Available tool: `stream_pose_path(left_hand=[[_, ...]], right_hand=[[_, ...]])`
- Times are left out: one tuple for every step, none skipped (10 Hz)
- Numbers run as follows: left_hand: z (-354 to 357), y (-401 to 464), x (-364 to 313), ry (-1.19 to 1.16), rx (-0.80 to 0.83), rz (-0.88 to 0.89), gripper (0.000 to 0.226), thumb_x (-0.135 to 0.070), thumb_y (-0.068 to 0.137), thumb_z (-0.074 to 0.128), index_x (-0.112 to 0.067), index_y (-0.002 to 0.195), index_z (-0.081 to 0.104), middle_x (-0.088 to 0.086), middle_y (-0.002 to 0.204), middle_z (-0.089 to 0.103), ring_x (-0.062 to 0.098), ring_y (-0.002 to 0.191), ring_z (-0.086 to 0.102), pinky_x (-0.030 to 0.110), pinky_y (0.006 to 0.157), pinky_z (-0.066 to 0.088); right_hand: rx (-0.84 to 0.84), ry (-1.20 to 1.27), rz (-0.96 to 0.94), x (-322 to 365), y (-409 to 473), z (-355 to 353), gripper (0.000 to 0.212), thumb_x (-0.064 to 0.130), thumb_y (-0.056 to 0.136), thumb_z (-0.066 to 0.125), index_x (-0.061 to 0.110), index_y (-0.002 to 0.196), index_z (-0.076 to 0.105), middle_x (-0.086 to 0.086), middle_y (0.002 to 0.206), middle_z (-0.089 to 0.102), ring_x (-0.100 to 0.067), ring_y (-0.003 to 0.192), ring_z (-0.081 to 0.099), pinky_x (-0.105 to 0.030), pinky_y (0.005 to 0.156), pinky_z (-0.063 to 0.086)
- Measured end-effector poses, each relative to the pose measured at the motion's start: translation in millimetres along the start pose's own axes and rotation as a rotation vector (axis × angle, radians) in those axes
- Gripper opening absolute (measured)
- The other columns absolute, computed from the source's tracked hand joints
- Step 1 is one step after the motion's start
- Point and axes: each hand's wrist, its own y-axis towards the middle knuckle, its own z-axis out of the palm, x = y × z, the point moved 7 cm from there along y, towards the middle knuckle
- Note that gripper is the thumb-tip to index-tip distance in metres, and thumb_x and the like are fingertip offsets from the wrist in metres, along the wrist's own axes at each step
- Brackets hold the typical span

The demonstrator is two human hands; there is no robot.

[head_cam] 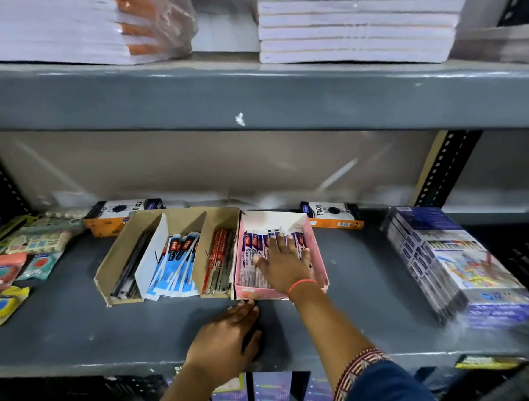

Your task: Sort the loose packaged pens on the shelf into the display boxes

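Note:
A pink display box [319,250] on the grey shelf holds purple-and-white packaged pens [252,255]. My right hand [284,263] lies flat on those pens inside the box, fingers spread. Left of it stands a brown cardboard box [107,265] with dividers. It holds dark pens [130,266], blue-and-white packaged pens [175,266] and red packaged pens [219,259] in separate compartments. My left hand [227,337] rests on the shelf just in front of the pink box, fingertips at its front edge, holding nothing.
Two orange-and-white boxes [333,215] lie behind the display boxes. Small packets [15,256] are spread at the left, and a stack of shrink-wrapped colour sets [451,267] sits at the right. Paper reams [354,26] fill the shelf above. The shelf's front edge [92,366] runs below my hands.

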Motion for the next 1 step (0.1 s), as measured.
stream_pose_path(left_hand=[[-7.3, -0.7, -6.8, 0.113, 0.042, 0.035, 0.046, -0.046, 0.095, 0.030, -0.027, 0.136, 0.036, -0.006, 0.145, 0.040, 0.018, 0.122, 0.048, 0.031, 0.086, 0.046]], right_hand=[[-0.179, 0.029, -0.039, 10.3, -28.9, -9.9, 0.065, 0.043, 0.096, 0.026, 0.012, 0.151, 0.008, -0.006, 0.161, 0.003, -0.022, 0.149, 0.001, -0.049, 0.118, 0.002]])
